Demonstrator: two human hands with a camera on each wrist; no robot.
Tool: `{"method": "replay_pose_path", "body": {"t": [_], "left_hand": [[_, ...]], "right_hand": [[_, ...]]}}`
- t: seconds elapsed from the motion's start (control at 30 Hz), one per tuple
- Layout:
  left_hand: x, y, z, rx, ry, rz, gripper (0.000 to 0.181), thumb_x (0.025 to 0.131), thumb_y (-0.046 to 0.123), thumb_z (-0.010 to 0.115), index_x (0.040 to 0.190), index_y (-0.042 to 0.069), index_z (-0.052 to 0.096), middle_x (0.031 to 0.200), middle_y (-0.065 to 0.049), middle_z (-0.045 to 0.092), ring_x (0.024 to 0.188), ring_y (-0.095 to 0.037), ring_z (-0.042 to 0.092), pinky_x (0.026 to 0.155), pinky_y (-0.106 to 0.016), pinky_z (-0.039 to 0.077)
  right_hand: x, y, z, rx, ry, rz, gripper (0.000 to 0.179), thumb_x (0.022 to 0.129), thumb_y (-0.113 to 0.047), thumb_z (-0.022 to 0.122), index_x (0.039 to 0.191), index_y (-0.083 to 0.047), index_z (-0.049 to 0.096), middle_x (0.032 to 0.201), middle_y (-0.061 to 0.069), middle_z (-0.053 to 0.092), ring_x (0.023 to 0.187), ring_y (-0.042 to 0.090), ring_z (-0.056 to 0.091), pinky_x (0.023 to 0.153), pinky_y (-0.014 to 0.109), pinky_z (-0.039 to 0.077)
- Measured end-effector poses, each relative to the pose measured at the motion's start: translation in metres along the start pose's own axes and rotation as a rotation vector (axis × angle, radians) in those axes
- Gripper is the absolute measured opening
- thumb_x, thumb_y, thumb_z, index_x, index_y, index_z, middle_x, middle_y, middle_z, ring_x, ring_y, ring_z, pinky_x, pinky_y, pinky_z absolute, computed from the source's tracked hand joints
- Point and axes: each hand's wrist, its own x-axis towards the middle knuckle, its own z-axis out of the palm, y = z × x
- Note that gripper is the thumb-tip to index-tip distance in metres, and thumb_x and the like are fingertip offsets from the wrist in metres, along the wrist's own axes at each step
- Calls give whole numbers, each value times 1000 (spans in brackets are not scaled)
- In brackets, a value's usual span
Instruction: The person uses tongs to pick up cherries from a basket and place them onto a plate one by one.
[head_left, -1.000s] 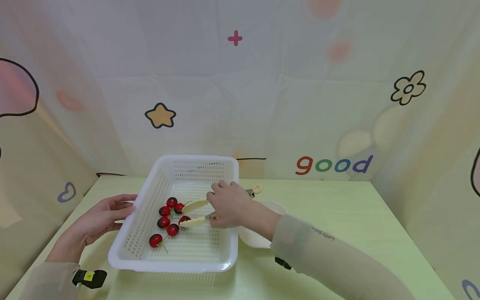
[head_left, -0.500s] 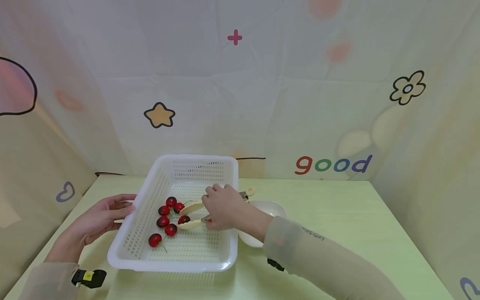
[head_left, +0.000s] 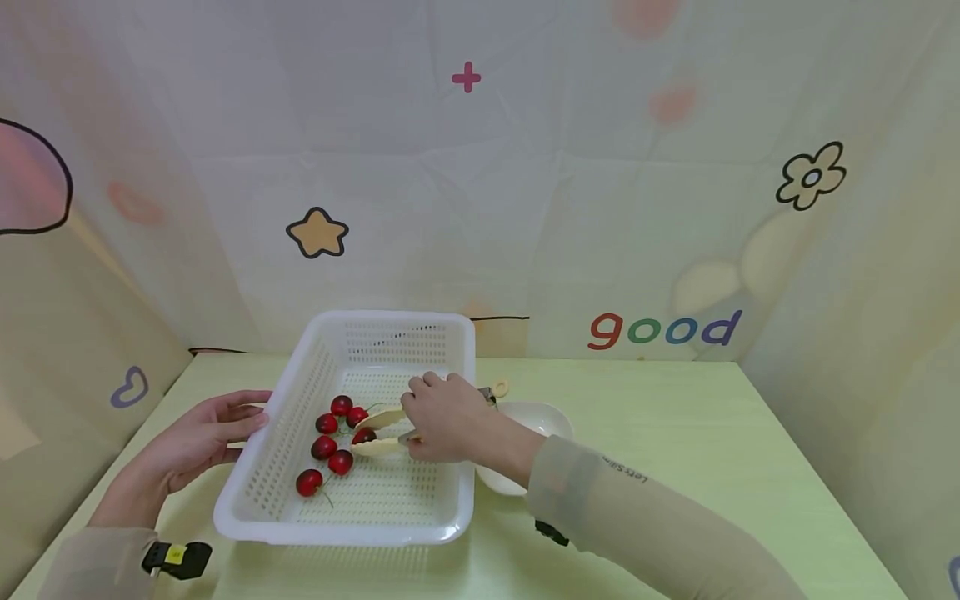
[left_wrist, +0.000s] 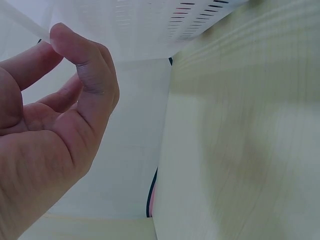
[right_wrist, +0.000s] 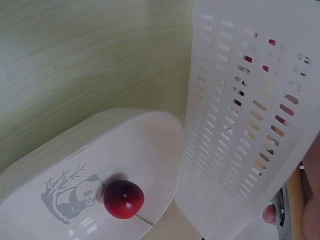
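Observation:
In the head view a white perforated plastic basket (head_left: 345, 533) holds several dark red cherries (head_left: 324, 447) with stems, grouped in its left half. My left hand (head_left: 202, 433) pinches the basket's left rim between thumb and fingertips, also visible in the left wrist view. Reaching over the right rim, my right hand (head_left: 450, 417) grips cream-tipped kitchen tongs (head_left: 377, 447). Their tips stand apart on either side of one cherry (head_left: 364, 437); whether they touch it I cannot tell. The right hand is mostly out of the right wrist view, behind the basket wall.
A white bowl (right_wrist: 155, 145) with a panda print stands against the basket's right side, one cherry (right_wrist: 124, 199) inside. Both are on a pale green wood-grain table (head_left: 660, 467). A printed cloth backdrop (head_left: 420, 208) rises behind and at the sides.
My right hand has shifted slightly left with the tongs, bringing the tips further around the cherry. The left hand keeps its place on the rim.

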Motion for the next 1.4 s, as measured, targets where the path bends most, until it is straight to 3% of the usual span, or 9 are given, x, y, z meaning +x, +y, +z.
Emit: {"method": "replay_pose_path", "body": {"t": [0.27, 0.63, 1.4], "left_hand": [[1, -1, -1, 3, 2, -6, 65, 108, 16, 55, 155, -12, 20, 126, -8, 64, 104, -26, 69, 87, -46, 59], [0, 1, 1, -7, 3, -1, 64, 108, 15, 55, 155, -13, 22, 125, -6, 64, 104, -24, 69, 86, -45, 59], [0, -1, 1, -11, 10, -1, 65, 108, 14, 54, 156, -12, 19, 124, -6, 64, 103, -22, 69, 86, -43, 59]], "right_hand": [[-4, 7, -2, 16, 49, 7, 43, 96, -54, 57, 112, -16, 66, 99, -4, 59, 83, 14, 52, 59, 26, 42], [-11, 16, -8, 59, 45, 23, 48, 98, -52, 53, 125, -14, 61, 112, -2, 59, 93, 15, 53, 68, 28, 47], [-46, 48, -10, 182, 150, 71, 45, 96, -49, 57, 119, -10, 58, 113, 0, 57, 94, 17, 53, 72, 29, 50]]}}
